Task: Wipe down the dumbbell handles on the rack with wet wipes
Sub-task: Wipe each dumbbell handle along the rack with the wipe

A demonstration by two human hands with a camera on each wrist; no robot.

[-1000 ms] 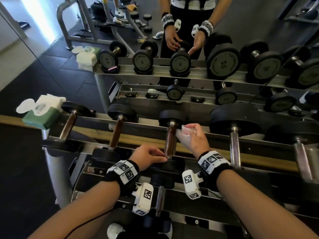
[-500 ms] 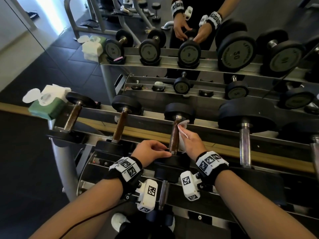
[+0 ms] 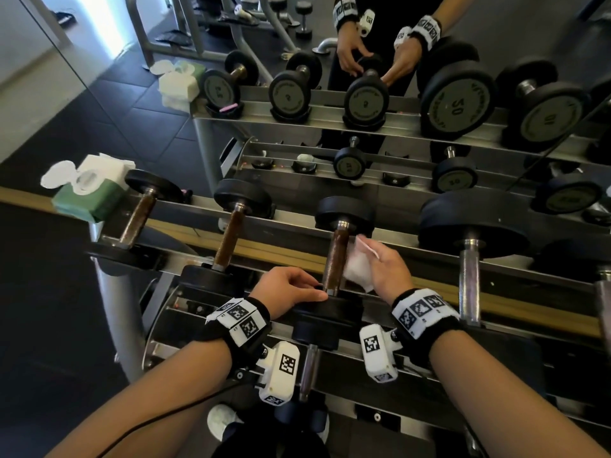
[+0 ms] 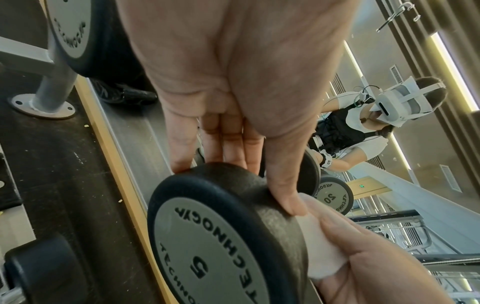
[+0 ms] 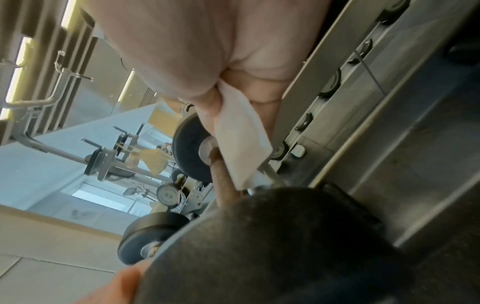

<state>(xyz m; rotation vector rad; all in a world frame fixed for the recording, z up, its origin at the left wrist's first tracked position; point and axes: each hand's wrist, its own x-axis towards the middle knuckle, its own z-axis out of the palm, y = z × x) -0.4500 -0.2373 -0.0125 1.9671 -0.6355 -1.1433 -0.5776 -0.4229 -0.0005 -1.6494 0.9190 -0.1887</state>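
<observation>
Four dumbbells sit fully in view on the near rack row (a fifth clipped at right), one wipe, one wipes pack, two hands.

Rusty metal handle, matt rubber heads

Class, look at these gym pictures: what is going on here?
A person is cleaning dumbbells on a metal rack. The right hand holds a crumpled white wet wipe against the rusty brown handle of the third black dumbbell. The left hand rests on its near weight head. A green wipes pack sits at the rack's left end.
</observation>
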